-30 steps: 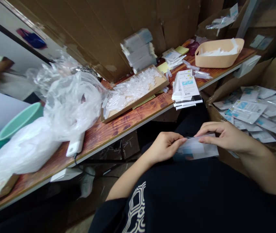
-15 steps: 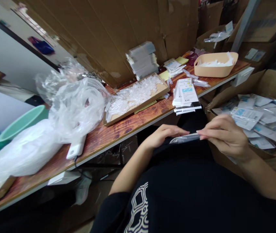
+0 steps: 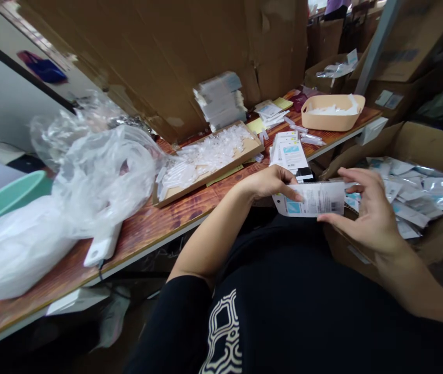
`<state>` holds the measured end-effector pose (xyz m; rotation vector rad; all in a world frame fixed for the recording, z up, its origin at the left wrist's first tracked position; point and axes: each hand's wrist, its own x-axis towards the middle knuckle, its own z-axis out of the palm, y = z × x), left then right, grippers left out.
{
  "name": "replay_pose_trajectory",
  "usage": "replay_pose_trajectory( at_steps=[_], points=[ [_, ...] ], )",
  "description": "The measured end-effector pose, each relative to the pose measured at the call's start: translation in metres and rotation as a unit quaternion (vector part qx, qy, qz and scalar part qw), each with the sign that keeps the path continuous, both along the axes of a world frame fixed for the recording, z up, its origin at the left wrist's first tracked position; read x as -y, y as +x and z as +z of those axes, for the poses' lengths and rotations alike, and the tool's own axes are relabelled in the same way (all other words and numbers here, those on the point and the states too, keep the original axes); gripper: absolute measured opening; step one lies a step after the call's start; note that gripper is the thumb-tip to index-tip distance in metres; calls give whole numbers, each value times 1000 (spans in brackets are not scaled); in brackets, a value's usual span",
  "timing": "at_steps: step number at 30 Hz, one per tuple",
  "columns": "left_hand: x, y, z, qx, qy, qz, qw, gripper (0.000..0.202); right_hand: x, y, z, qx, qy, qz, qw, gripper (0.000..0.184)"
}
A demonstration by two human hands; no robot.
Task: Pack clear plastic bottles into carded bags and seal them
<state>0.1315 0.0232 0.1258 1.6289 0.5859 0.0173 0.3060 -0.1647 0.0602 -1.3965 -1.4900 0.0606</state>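
Both my hands hold one flat white packet (image 3: 315,199) with blue print and a barcode, above my lap. My left hand (image 3: 270,183) pinches its left end, fingers closed over the top edge. My right hand (image 3: 365,210) grips its right end from behind, thumb below and fingers curled above. Just beyond the packet lies a stack of similar packets (image 3: 288,154) on the wooden table (image 3: 143,228). Many more packets fill an open cardboard box (image 3: 420,150) at my right.
A shallow cardboard tray of clear plastic tubes (image 3: 206,156) sits mid-table. Crumpled clear bags (image 3: 100,171) and a white bag (image 3: 14,249) cover the left end, beside a green basin (image 3: 3,197). A beige basket (image 3: 333,111) stands far right. Cardboard sheets (image 3: 167,52) wall the back.
The packet has been lifted from my lap and turned so its printed face shows. Both hands rose toward the table edge, and my view swung slightly right.
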Motion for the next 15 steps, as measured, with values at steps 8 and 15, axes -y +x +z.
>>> replay_pose_trajectory(
  at_steps=[8,15],
  points=[
    [24,29,2,-22,125,-28,992,19,-7,6,7,-127,-54,-8,990,30],
    [29,44,-20,44,261,-58,963,12,-2,18,-2,-24,-15,3,1000,24]
  ],
)
